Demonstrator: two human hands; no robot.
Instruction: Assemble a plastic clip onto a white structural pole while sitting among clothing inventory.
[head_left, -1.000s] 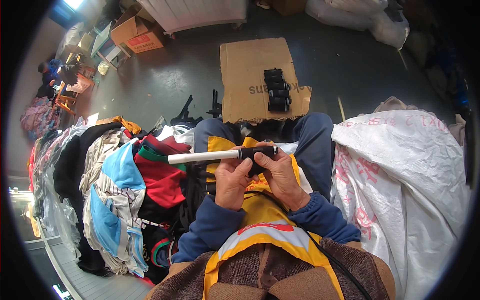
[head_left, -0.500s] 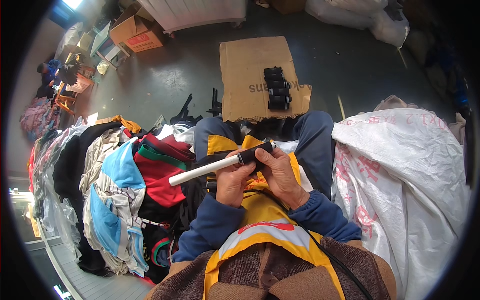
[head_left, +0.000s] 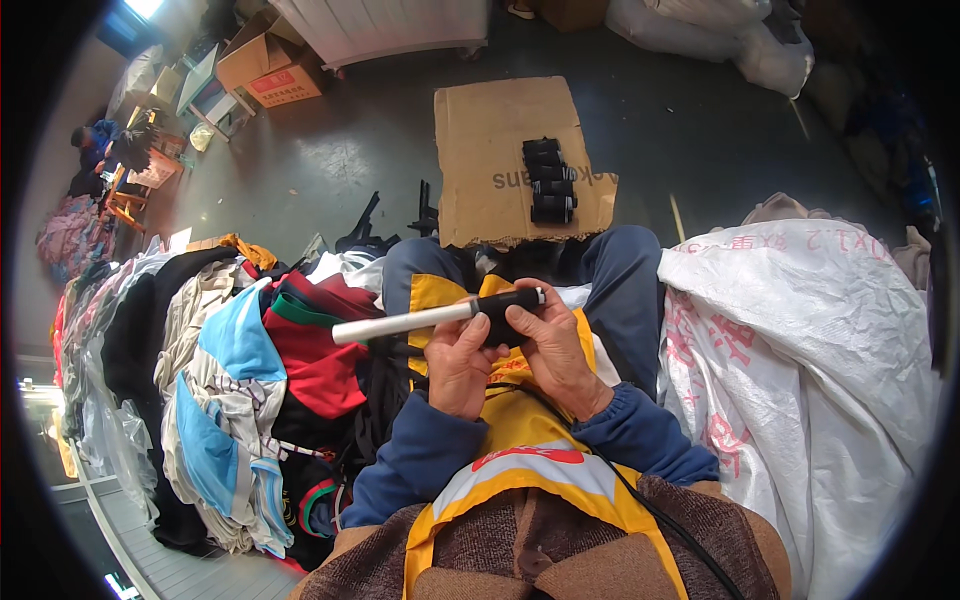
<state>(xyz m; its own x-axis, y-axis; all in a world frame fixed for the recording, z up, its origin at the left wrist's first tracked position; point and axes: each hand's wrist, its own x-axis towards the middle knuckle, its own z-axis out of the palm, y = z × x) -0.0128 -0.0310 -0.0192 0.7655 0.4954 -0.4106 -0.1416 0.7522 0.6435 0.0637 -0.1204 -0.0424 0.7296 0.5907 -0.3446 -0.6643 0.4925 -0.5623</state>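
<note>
Current pos.: white rod [head_left: 400, 324] lies across the lap, held btwn both hands, w/ black material [head_left: 508, 302] around its R portion. L hand [head_left: 458, 358] grips near the L edge of the black section, fingers closed in; R hand [head_left: 558, 352] is likewise narrow, thumb on the black material, close to the rod's R end. Fingers behind the rod are hidden; exact contact there: cannot tell. Change vs. approx. 0.5 s ago: the rod's free L end is raised, so the rod sits closer to level, w/ L end still slightly low. Both hands stay on the assy. Meaning (judged): a minor angle adj. during two-hand handling, not a release; work on this pc. appears incomplete. Ref.: row of black rolls [head_left: 551, 208] on cardboard sheet [head_left: 478, 130], beyond the knees, is unchanged in count and order as far as visible; held pc. remains well apart from it.
</note>
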